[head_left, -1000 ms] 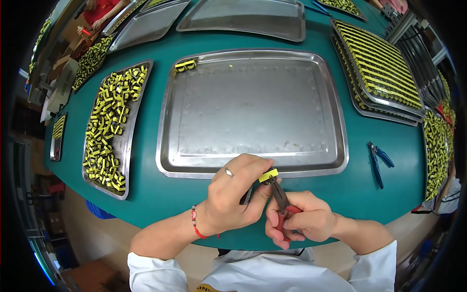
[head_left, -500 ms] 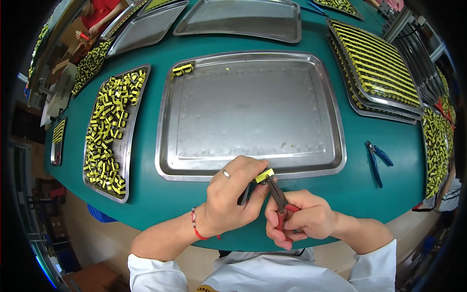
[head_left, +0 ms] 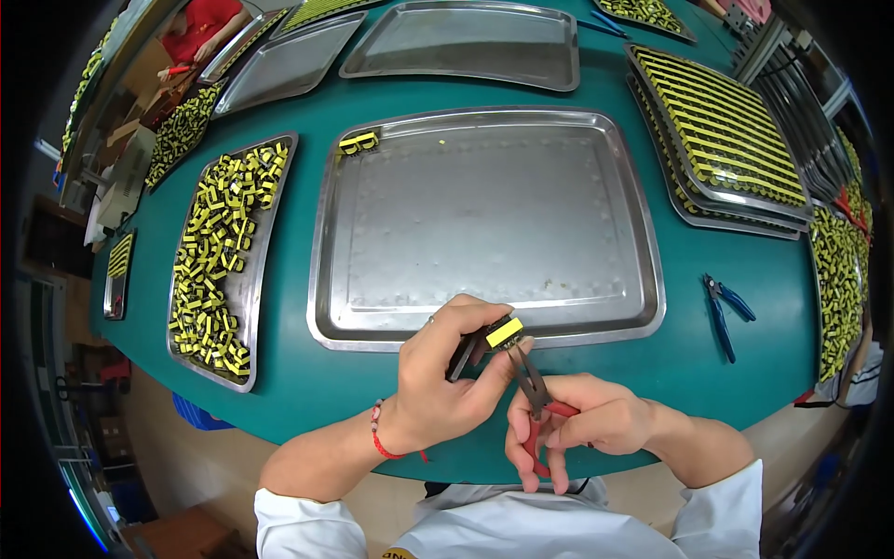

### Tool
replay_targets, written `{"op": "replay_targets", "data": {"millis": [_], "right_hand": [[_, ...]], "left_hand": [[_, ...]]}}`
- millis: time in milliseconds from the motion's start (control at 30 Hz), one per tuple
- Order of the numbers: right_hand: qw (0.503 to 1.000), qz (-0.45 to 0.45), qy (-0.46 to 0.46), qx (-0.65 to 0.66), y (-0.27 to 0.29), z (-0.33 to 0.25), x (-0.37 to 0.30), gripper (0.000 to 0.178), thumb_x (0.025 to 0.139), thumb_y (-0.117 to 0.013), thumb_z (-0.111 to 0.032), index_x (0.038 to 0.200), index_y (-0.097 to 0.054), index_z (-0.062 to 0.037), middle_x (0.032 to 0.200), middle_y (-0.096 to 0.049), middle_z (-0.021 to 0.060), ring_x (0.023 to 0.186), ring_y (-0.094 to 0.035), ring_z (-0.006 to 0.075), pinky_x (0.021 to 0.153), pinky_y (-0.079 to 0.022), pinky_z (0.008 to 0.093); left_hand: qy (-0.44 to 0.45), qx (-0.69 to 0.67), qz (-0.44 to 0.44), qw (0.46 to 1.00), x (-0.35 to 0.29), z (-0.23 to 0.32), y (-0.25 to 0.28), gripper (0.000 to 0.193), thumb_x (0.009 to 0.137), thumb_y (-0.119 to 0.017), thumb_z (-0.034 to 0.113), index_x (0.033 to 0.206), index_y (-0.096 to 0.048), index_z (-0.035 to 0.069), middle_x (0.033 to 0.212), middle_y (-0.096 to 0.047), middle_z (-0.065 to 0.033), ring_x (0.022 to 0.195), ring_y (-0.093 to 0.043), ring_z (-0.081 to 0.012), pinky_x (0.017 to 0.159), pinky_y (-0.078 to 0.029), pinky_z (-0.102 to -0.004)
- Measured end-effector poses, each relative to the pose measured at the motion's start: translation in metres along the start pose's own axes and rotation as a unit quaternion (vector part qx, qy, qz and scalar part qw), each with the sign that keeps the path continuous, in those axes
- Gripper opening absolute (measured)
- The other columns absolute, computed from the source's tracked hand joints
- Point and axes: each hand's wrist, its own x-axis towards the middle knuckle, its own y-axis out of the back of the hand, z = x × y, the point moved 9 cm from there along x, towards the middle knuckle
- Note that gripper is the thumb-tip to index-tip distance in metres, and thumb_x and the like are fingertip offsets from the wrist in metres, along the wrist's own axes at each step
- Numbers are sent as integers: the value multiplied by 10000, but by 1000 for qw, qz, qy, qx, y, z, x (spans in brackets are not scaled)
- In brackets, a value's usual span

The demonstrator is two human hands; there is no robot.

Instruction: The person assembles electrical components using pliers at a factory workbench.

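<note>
My left hand [head_left: 445,377] pinches a small yellow-and-black component [head_left: 503,333] just over the near rim of a large steel tray [head_left: 643,279]. My right hand [head_left: 577,426] grips red-handled pliers [head_left: 533,387], and their dark jaws reach up to the component's underside. Two more yellow components [head_left: 358,143] lie in the tray's far left corner; the rest of that tray is bare metal.
A tray of loose yellow components [head_left: 219,252] lies to the left. Stacked trays of neatly rowed yellow components [head_left: 722,130] stand at the right. Blue-handled cutters [head_left: 724,309] lie on the green table right of the big tray. More steel trays [head_left: 466,37] sit farther back.
Both hands have stayed at the tray's near rim; the component and pliers jaws have shifted only slightly.
</note>
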Motion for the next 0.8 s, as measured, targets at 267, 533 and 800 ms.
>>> {"op": "replay_targets", "data": {"millis": [267,533,800], "right_hand": [[1000,8,-2,-18,12,5,0,274,830,-440,22,1102,-475,23,950,-613,202,803,-649,259,520,-475,282],[978,46,138,-150,1,-20,-4,257,893,-521,-24,1143,-487,24,885,-607,147,729,-594,171,605,-437,241],[989,-144,16,17,-21,-6,-8,236,914,-539,-8,1140,-485,34,887,-618,156,740,-608,152,602,-476,271]], "left_hand": [[-63,26,0,998,-2,7,-1,365,765,-706,-107,1088,-545,-55,885,-620,-134,707,-595,-134,573,-463,-236],[34,-16,-9,999,1,-6,-1,312,788,-712,-72,1054,-552,-46,878,-613,-104,721,-569,-114,620,-454,-228],[64,56,-25,996,0,-8,-2,207,840,-708,-11,986,-562,-28,857,-599,-59,710,-511,-83,621,-425,-223]]}}
